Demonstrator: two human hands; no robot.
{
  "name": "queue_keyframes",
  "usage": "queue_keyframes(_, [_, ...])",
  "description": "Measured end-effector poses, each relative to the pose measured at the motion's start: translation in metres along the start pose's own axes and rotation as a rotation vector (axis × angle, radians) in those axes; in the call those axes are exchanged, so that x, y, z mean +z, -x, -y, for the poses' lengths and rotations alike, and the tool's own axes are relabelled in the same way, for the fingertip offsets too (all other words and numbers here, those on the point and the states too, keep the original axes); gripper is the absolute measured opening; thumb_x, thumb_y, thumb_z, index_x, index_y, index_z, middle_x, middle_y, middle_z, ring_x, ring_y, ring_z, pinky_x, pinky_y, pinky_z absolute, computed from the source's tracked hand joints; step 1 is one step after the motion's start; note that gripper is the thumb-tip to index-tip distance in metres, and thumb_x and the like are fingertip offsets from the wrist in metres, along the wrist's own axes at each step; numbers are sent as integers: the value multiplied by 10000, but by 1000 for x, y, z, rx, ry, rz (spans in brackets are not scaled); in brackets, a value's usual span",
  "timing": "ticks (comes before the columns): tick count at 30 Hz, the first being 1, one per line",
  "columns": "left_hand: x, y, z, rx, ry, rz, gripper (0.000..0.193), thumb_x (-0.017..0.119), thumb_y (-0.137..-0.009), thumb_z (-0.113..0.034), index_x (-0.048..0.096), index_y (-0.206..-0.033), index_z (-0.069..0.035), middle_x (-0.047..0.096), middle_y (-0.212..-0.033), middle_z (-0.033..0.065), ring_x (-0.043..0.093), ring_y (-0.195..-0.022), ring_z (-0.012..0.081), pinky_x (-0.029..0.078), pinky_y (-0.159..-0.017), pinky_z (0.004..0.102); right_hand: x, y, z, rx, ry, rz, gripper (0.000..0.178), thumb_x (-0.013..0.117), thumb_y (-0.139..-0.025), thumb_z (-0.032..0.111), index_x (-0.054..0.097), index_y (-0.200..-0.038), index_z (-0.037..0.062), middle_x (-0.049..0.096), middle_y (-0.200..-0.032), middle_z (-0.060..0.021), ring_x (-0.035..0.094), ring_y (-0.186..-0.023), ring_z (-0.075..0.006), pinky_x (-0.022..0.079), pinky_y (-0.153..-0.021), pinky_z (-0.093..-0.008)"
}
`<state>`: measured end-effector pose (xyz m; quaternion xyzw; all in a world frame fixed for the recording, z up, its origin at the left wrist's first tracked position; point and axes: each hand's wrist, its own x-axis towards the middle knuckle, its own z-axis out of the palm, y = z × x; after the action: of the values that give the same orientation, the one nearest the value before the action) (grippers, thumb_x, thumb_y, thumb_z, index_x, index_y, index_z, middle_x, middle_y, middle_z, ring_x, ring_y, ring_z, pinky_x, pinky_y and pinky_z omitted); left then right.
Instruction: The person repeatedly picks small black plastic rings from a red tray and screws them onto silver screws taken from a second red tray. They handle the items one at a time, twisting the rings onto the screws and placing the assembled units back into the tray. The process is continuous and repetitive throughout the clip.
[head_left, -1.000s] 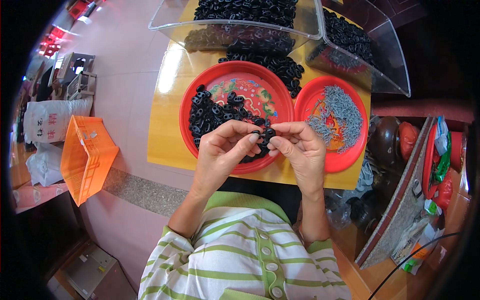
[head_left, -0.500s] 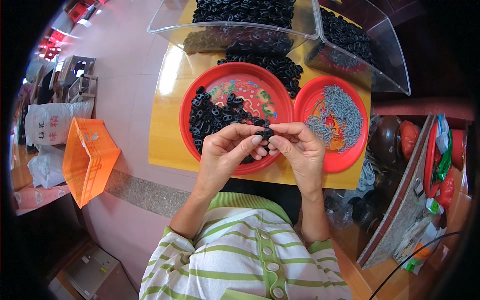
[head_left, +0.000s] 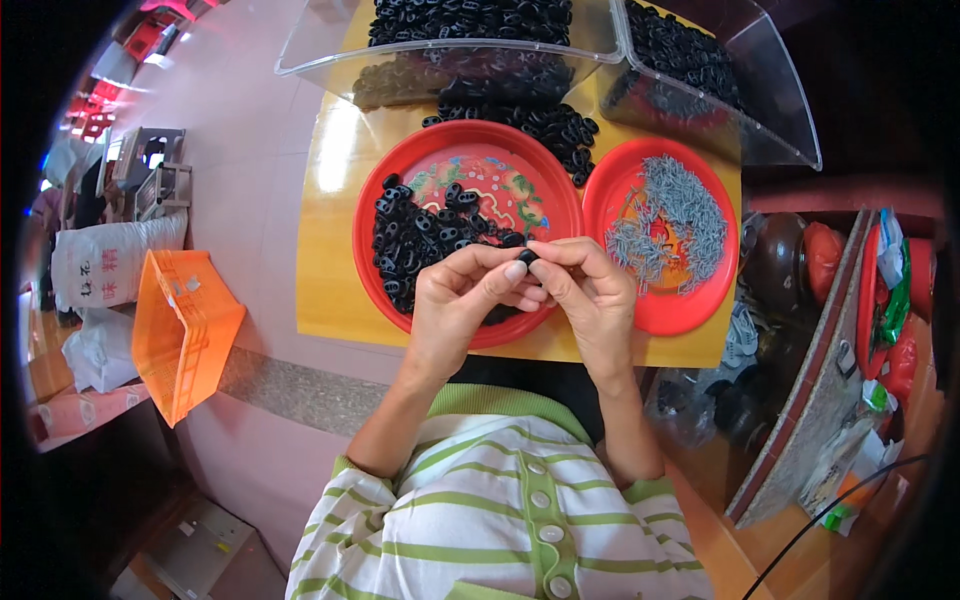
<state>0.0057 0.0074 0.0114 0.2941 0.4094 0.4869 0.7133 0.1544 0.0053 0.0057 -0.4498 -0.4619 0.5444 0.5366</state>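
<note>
Over the near right rim of a large red tray (head_left: 372, 290), both my hands meet at their fingertips around one small black plastic piece (head_left: 527, 257). My left hand (head_left: 455, 300) pinches it from the left between thumb and fingers. From the other side, my right hand (head_left: 592, 300) pinches the same piece. Fingers cover most of it, so its exact shape is hidden. Loose black two-holed plastic pieces (head_left: 410, 240) lie heaped in the tray's left half. A smaller red plate (head_left: 672, 318) on the right holds many grey screws (head_left: 680, 205).
Clear plastic bins (head_left: 450, 47) full of black pieces stand at the table's far side, with a spilled pile (head_left: 540, 122) before them. The yellow tabletop (head_left: 325, 270) carries everything. An orange crate (head_left: 185, 330) stands left on the floor; a stone-edged slab (head_left: 800, 370) leans at right.
The black piece has turned between my fingertips and less of it shows. My hands have shifted slightly, and the whole view has moved a little.
</note>
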Motion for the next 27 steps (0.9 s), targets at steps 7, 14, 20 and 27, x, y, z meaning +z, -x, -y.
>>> queue_keyframes(7, [6,-1,4,-47,248,-99,112,583,-897,-118,623,-895,-13,655,-838,89,622,-737,119,520,-698,273,6,1,23,-230,465,9,363,728,-734,6,608,-1075,34,595,-941,-58,589,-726,-96,509,-613,-216])
queue_keyframes(14, [12,4,11,37,261,-44,152,572,-898,-87,610,-1008,11,608,-948,61,589,-837,111,490,-754,250,-3,-2,22,-260,422,0,321,731,-715,-6,646,-1023,25,591,-914,-63,578,-723,-104,500,-614,-231])
queue_keyframes(20, [0,6,11,397,-138,107,330,613,-830,41,585,-1159,36,558,-1068,76,560,-919,119,462,-807,232,-14,-1,35,-122,264,139,290,737,-725,11,649,-1001,8,587,-872,-33,531,-676,-70,459,-605,-208])
queue_keyframes(27, [-5,8,7,550,-394,101,283,665,-767,63,650,-1047,33,633,-1005,135,601,-912,177,480,-769,257,-16,-2,32,-49,158,210,257,727,-743,25,640,-984,5,591,-859,-37,543,-689,-78,457,-601,-215])
